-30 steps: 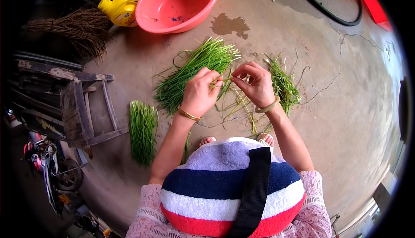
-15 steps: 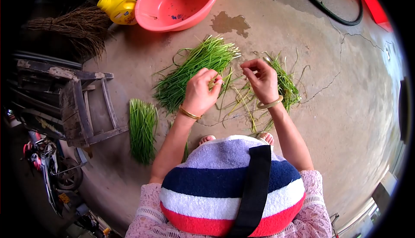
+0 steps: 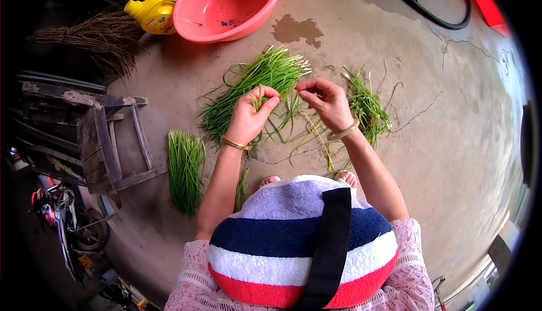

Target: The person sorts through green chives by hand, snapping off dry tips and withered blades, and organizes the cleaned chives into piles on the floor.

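Observation:
My left hand [image 3: 252, 118] is closed around a few chives [image 3: 258, 101], whose pale ends stick up between thumb and fingers. Just to its right, my right hand [image 3: 328, 104] is pinched; whatever sits between those fingertips is too small to make out. Behind my left hand lies a big heap of green chives [image 3: 259, 77], white ends toward the upper right. A looser pile of limp stalks and trimmings [image 3: 366, 105] is beside my right hand, with yellowed strands [image 3: 323, 141] scattered on the floor below. A neat chive bundle [image 3: 186, 170] lies farther left.
A pink basin [image 3: 226, 12] and a yellow jug [image 3: 157, 13] stand at the back, near a twig broom [image 3: 96, 34]. On the left is a worn wooden stool [image 3: 104, 141]. A dark hose [image 3: 432, 14] curves across the upper right, beside something red [image 3: 488, 6].
Both hands have shifted slightly left. My left hand has turned, so the chive ends in it now show above the fingers. My right hand stays pinched.

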`<state>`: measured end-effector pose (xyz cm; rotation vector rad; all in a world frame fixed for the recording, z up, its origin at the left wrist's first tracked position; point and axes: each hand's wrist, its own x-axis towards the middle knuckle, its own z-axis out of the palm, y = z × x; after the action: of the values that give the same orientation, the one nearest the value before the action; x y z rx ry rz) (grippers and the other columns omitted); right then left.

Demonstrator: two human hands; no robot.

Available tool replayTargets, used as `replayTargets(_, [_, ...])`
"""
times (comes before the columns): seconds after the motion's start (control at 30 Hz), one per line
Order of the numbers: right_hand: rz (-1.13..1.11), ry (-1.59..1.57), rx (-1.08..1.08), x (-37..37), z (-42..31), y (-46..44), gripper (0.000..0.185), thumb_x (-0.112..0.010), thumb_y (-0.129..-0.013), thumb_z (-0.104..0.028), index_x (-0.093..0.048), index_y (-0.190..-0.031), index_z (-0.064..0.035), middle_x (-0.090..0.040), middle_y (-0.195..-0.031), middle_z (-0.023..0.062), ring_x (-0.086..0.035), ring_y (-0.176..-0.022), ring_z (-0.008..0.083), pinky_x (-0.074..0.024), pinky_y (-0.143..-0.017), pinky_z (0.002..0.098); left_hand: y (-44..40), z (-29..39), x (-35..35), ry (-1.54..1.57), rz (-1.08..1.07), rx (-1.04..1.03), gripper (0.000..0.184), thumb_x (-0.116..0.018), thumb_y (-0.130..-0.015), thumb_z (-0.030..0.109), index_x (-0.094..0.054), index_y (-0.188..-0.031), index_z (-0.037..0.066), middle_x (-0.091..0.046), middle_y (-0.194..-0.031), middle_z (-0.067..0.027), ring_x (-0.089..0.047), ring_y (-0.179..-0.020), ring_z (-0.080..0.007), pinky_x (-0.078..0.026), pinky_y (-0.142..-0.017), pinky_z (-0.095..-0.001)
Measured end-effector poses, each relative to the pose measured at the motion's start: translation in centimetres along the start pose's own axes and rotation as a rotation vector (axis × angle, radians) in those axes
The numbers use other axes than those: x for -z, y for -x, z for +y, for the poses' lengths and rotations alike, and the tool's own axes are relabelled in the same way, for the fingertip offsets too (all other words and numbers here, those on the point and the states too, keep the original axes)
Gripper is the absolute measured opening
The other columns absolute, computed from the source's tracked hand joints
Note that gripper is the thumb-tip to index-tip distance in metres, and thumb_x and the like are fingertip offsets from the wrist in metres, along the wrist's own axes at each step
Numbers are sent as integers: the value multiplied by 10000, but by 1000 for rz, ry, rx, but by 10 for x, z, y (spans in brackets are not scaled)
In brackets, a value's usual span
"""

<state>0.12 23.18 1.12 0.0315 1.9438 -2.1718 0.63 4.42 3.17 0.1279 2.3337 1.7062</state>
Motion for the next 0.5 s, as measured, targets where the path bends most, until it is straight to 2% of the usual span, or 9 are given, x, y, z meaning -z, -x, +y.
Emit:
replayTargets(0.1, [-91,-135,91,-10,-6,-2,126,-622,-763,-44,-619,-883,-6,-604,-813,10,-543,-701,61,-450,-596,201,0,2,-2,90,-43,44,65,-530,-842,65,-566,-881,26,-541,-738,28,-456,-643,-41,-386,-584,-183])
replayTargets(0.17, [-113,-134,79,-12,-9,-1,113,-638,-747,-43,-622,-855,-13,-597,-815,13,-547,-697,63,-453,-586,209,0,5,-3,137,-53,88,62,-534,-834,45,-572,-875,17,-557,-742,14,-475,-664,-58,-399,-612,-198])
replayTargets(0.27, [-55,34,189,-13,-15,2,102,-650,-721,-46,-617,-816,-23,-586,-768,33,-553,-663,84,-449,-571,209,0,6,-4,148,-85,111,69,-533,-842,56,-573,-890,26,-560,-750,19,-466,-634,-40,-391,-579,-180])
replayTargets(0.33, [-27,325,274,-12,-23,5,87,-642,-700,-39,-605,-778,-26,-568,-731,56,-553,-622,119,-445,-555,224,0,3,-5,147,-83,88,76,-541,-844,80,-568,-895,30,-558,-741,25,-445,-604,-25,-375,-543,-173])
replayTargets(0.43, [-14,433,358,-12,-22,8,99,-628,-693,-54,-599,-783,-24,-556,-704,65,-545,-596,145,-438,-539,239,2,5,-3,170,-38,119,85,-530,-856,109,-555,-897,39,-525,-776,30,-456,-672,-34,-386,-578,-180])
replayTargets(0.5, [-21,450,302,-9,-15,8,101,-621,-704,-71,-597,-790,-23,-563,-711,70,-548,-601,146,-438,-539,243,1,4,1,190,-31,105,84,-531,-856,109,-551,-896,39,-525,-773,30,-458,-674,-36,-389,-581,-181])
